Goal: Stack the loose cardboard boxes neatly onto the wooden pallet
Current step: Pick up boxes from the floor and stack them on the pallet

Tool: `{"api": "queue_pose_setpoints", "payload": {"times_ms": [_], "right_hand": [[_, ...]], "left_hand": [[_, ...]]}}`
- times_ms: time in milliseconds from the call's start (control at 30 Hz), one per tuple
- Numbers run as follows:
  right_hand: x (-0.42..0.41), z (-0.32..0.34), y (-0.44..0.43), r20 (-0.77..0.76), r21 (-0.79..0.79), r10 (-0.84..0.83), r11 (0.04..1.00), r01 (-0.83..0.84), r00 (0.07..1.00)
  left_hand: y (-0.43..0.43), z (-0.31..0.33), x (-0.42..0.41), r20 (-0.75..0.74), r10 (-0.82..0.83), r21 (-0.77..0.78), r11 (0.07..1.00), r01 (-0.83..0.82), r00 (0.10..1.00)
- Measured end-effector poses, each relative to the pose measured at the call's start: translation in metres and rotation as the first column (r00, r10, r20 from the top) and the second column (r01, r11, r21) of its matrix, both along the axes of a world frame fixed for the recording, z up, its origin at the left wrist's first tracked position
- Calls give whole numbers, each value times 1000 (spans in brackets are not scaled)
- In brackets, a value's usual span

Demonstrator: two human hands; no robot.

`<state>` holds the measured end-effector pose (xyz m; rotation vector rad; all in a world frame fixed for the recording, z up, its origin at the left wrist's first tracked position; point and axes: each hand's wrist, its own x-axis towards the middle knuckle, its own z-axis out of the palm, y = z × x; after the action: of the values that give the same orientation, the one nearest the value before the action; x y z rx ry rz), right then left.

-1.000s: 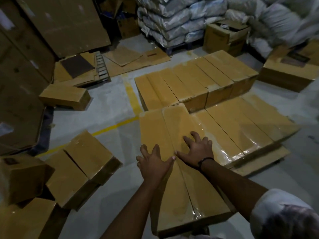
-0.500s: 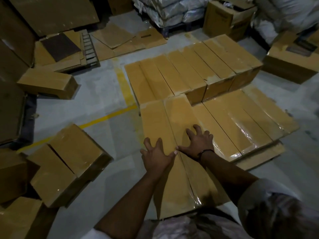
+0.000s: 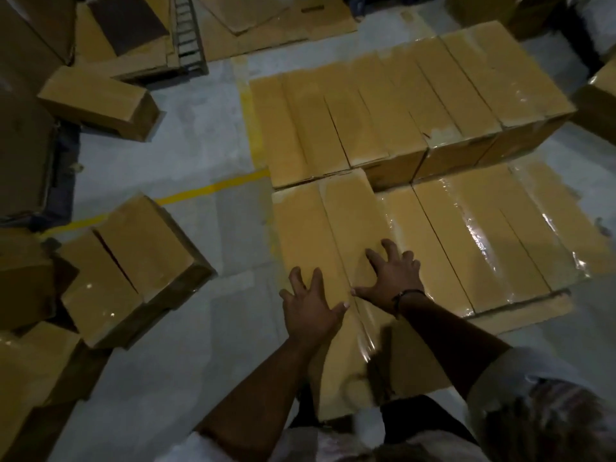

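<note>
Head view.
A: Your left hand (image 3: 311,308) and right hand (image 3: 393,278) lie flat on the long box (image 3: 300,228), fingers spread and straight, gripping nothing. Why?
B: You look to be pushing it home. It sits at the left end of the near row on the pallet (image 3: 533,311), touching its neighbour.
A: So flat palms suit you better than a grip, since it only needs sliding square. The loose boxes (image 3: 133,261) wait on the floor to your left.

The grey concrete floor (image 3: 186,138), marked with a yellow line (image 3: 206,190), carries loose cardboard boxes (image 3: 133,261) at the left and flattened cardboard sheets (image 3: 266,25) at the far side. Packed rows of boxes (image 3: 400,105) stand at the right.
</note>
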<state>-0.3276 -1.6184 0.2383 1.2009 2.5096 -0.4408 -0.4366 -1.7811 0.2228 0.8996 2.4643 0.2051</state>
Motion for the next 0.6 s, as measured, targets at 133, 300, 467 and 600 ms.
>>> {"api": "queue_pose_setpoints", "payload": {"times_ms": [133,300,467,600], "right_hand": [[19,-24,10,33,-79,12,997,-9,999],[18,-48,25,18,-115,12,993,-10,1000],[2,-66,44,1,-111,26,993,-26,1000],[-11,-86,62,-29,-120,11,993,-15,1000]], "left_hand": [[10,-15,13,14,-6,-76,997,8,1000],[22,-29,9,37,4,-80,997,-1,999],[42,-44,-5,3,37,-83,996,-37,999],[57,-66,-17,-11,56,-92,994,-56,998]]}}
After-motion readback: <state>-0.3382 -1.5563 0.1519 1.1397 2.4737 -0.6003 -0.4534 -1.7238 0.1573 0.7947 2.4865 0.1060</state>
